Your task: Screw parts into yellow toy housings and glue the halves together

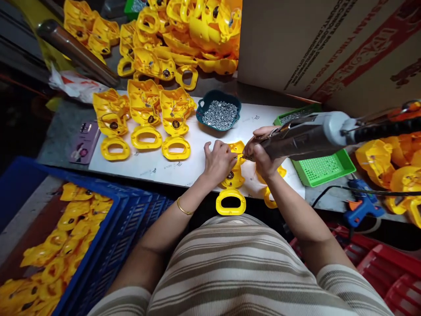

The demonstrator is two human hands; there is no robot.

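Observation:
My right hand (263, 156) is wrapped around a grey electric screwdriver (297, 136), its tip pointing left at a yellow plastic toy shell (235, 177). That shell lies on the white board at the table's front edge, its ring handle (230, 212) sticking out toward me. With fingers curled and pressed together, my left hand (217, 162) holds the shell's left side; whether a screw is between the fingertips cannot be made out. Partly behind my right wrist is another yellow shell (281, 171). A dark green bowl (201, 115) of small silver screws stands just beyond my hands.
Three open yellow shells (144, 103) with ring handles lie left on the white board (138, 169). Green trays (324, 171), a blue glue gun (363, 215) and a carton (279, 44) are to the right. Blue crates (131, 219) and red crates (388, 259) flank me.

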